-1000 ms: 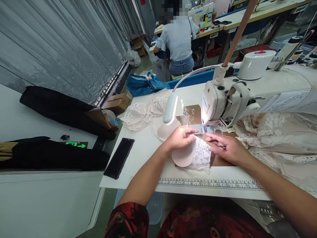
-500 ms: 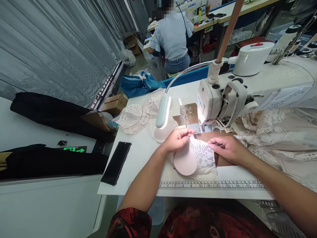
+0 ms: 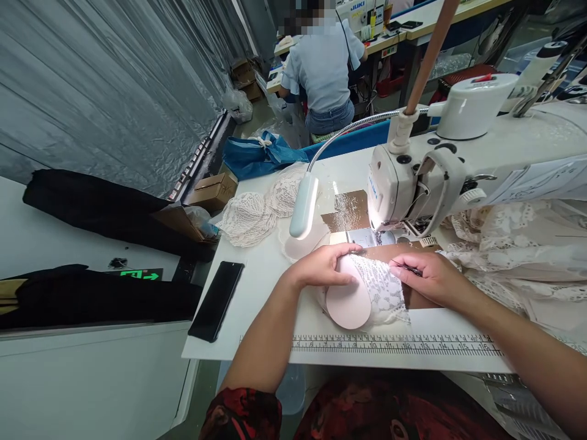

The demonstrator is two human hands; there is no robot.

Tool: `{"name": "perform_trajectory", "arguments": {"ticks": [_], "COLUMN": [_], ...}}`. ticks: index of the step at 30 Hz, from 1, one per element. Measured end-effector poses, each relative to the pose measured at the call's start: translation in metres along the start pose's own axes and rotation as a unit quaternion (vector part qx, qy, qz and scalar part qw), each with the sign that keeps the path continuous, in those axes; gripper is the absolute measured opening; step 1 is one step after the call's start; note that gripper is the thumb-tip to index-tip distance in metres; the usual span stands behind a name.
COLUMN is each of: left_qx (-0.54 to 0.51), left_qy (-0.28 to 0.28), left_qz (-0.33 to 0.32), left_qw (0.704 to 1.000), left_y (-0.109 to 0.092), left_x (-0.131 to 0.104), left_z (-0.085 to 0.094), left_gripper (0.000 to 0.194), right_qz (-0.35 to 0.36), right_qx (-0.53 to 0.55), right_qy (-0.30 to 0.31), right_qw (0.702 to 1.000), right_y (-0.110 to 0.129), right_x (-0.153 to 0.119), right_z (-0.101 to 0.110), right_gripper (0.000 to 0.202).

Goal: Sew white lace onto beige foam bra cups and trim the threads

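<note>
A pale pink cup pad [image 3: 348, 300] lies against white lace [image 3: 386, 289] on the table, just in front of the sewing machine [image 3: 389, 183]. My left hand [image 3: 324, 266] rests on the pad's upper left, thumb and fingers apart with the pad's edge between them. The fingers of my right hand [image 3: 424, 275] are closed round a small dark tool [image 3: 408, 269], at the lace's upper right corner. Whether those fingertips also pinch the lace cannot be made out.
A lamp head [image 3: 303, 206] hangs left of the machine. Lace cups [image 3: 247, 219], a black phone [image 3: 215, 300] and a printed ruler [image 3: 367, 346] are on the table. Gathered lace fabric [image 3: 518, 244] lies right. A person [image 3: 321, 73] sits beyond.
My left thumb and fingers have spread from a pinch at the lace's top edge, the thumb now over the pad. Pad and lace appear slightly lower and further right; the whole view has shifted a little.
</note>
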State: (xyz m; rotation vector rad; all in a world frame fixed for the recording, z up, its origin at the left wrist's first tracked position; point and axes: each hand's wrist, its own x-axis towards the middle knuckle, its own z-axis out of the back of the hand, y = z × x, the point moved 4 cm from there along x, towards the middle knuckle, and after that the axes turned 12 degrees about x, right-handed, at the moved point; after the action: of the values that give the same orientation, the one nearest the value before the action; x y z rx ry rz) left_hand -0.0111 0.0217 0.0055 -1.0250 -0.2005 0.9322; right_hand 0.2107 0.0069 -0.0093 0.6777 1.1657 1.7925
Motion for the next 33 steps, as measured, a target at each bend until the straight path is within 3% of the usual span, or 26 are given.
{"name": "perform_trajectory", "arguments": {"ticks": [4,7,12,20,27,33], "left_qx": [-0.026,-0.043,-0.062,-0.085,-0.13,-0.205], "left_qy": [-0.005,-0.032,-0.031,-0.057,-0.023,0.002], "left_qz": [0.029,0.001,-0.04,-0.035,0.046,0.031], "left_qw": [0.999,0.999,0.997,0.994,0.99,0.978], "left_y": [0.01,0.007,-0.008,-0.015,-0.01,-0.007], "left_x": [-0.007,-0.007,0.0,0.013,0.016,0.017], "left_z": [0.009,0.009,-0.007,-0.028,-0.032,-0.037], "left_gripper": [0.058,0.047,0.039,0.034,0.028,0.036], "right_qz": [-0.026,-0.021,-0.007,0.039,-0.018,-0.014], "right_qx": [0.027,0.04,0.098,0.044,0.07,0.083], "right_qy": [0.045,0.096,-0.01,0.016,-0.009,0.0], "right_qw": [0.998,0.994,0.995,0.998,0.997,0.996], "right_y": [-0.001,-0.003,-0.001,0.005,-0.003,-0.005], "right_x": [-0.004,-0.005,0.0,-0.001,-0.004,-0.007], "right_z": [0.0,-0.003,0.0,-0.01,0.001,0.011], "right_gripper": [0.034,0.039,0.037,0.03,0.047,0.043]}}
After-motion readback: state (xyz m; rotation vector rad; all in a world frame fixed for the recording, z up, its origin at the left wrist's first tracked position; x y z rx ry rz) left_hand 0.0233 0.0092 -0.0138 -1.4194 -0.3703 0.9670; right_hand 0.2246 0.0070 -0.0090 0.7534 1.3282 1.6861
